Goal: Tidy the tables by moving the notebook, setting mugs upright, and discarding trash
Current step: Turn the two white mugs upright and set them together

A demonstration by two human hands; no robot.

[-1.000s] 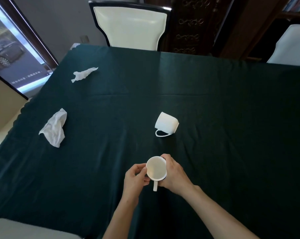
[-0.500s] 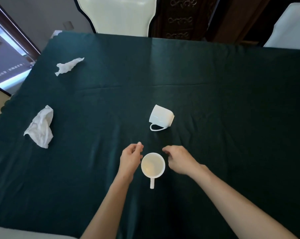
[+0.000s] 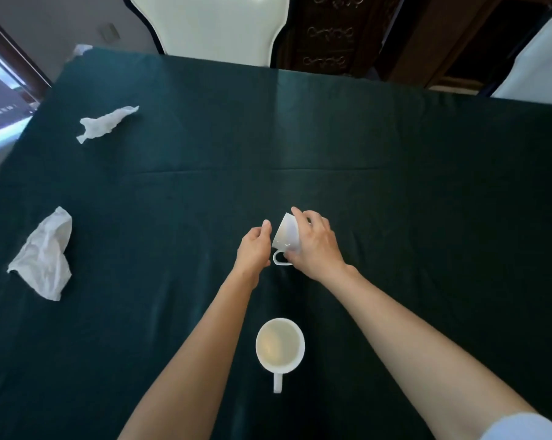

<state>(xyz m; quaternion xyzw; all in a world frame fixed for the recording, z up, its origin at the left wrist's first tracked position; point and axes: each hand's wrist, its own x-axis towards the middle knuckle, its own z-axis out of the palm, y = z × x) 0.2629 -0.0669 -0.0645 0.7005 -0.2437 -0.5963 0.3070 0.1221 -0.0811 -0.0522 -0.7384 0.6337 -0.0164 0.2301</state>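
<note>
Gripping the tipped mug (image 3: 286,234) at mid-table, the right hand (image 3: 316,246) wraps its far side, handle toward the person; the left hand (image 3: 254,247) hovers loosely open just beside it, while the upright mug (image 3: 280,348) stands nearer, between both forearms
</note>
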